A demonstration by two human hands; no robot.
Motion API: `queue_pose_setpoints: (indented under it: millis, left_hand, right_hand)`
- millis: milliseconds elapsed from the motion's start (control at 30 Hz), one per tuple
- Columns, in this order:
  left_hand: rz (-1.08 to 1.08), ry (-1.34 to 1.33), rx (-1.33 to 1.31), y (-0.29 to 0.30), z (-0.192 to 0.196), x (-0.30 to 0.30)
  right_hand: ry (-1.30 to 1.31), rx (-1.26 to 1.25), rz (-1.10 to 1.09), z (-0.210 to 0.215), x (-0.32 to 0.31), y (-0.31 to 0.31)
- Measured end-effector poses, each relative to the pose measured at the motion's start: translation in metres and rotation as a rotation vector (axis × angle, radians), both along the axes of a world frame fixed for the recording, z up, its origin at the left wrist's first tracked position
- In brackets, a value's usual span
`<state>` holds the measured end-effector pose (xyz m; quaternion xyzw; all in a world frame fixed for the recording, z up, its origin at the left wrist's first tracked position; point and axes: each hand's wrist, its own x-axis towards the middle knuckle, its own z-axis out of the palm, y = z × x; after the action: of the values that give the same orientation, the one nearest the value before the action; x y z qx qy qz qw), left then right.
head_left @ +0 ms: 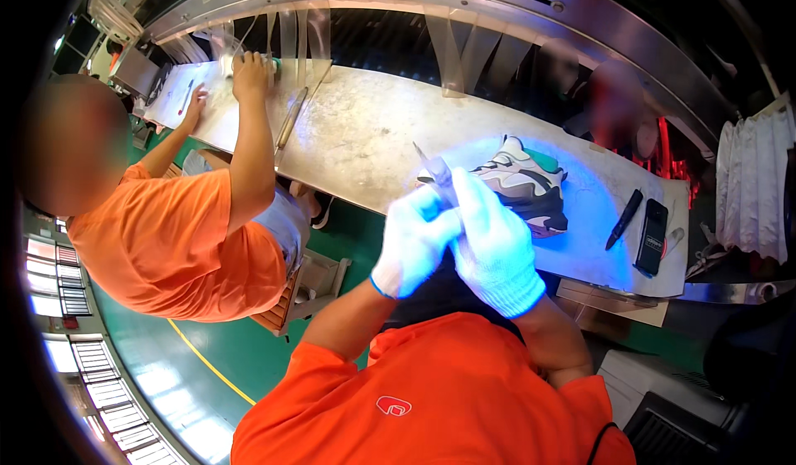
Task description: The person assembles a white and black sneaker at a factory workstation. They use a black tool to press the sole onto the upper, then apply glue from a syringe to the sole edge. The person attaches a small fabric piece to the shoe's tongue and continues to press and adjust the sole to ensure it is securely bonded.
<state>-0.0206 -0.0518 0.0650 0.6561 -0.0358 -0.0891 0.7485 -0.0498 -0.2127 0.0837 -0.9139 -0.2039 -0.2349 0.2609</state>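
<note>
Pointing the slender tool [420, 153] away from the left hand [413, 239] seems wise, with fingers of the right hand [496, 249] clamped on it, the left's grip unclear, the shoe [524, 185] beside them on the bench [365, 125].

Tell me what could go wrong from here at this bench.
The slim pointed tool in the right hand could slip and prick the left hand close beside it. If dropped, it might scuff the nearby shoe. The phone, close to the bench's near edge, could get knocked off.
</note>
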Motion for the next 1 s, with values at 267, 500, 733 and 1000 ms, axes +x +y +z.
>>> queue_pose_setpoints:
  millis: [267,500,733,1000]
  left_hand:
    - [-0.107,-0.324,0.686,0.059,-0.064,0.052]
    - [-0.420,-0.377,0.571,0.036,0.005,0.086]
    - [-0.423,-0.091,-0.326,-0.027,0.005,0.033]
    - [-0.200,-0.188,-0.766,-0.039,-0.030,0.026]
  right_hand:
    - [-0.035,0.357,-0.525,-0.036,0.033,-0.106]
    - [0.108,0.689,-0.500,-0.075,0.017,-0.129]
    - [-0.201,0.628,-0.832,-0.110,-0.045,-0.085]
    - [-0.078,0.600,-0.422,-0.047,-0.097,-0.083]
